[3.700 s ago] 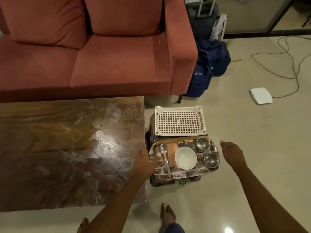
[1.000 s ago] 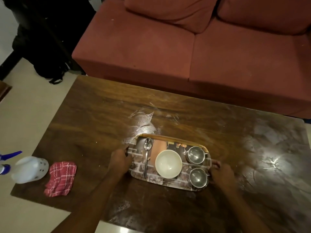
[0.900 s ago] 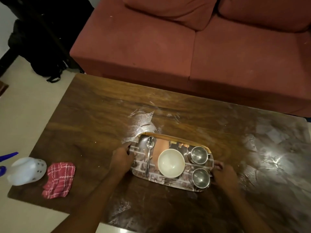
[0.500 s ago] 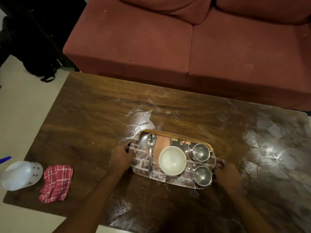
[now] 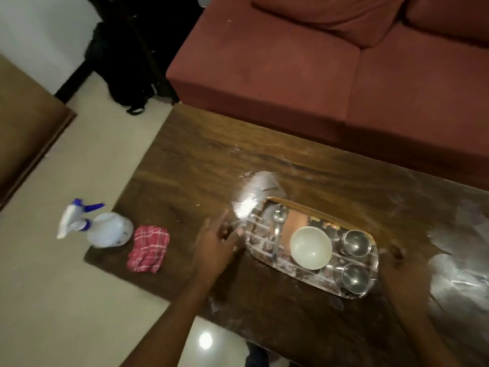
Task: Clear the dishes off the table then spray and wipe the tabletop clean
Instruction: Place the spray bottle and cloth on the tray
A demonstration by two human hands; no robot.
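A patterned tray (image 5: 255,241) lies on the dusty brown coffee table (image 5: 198,168). It carries a white bowl (image 5: 311,247), two steel cups (image 5: 354,242) (image 5: 354,277) and a spoon (image 5: 277,223). My left hand (image 5: 214,245) hovers just left of the tray with its fingers spread, holding nothing. My right hand (image 5: 394,263) sits at the tray's right end; it is dark and blurred, so its grip is unclear. A white spray bottle (image 5: 105,230) with a blue trigger and a red checked cloth (image 5: 148,249) sit at the table's left corner.
A red sofa (image 5: 291,62) runs along the table's far side. Black bags (image 5: 132,49) stand on the floor at its left end. A brown wooden surface (image 5: 21,115) fills the far left. Pale tiled floor surrounds the table.
My left hand has let go of the tray's left end and opened, moving a little left. The view has swung left, so the bottle and cloth sit further into frame.
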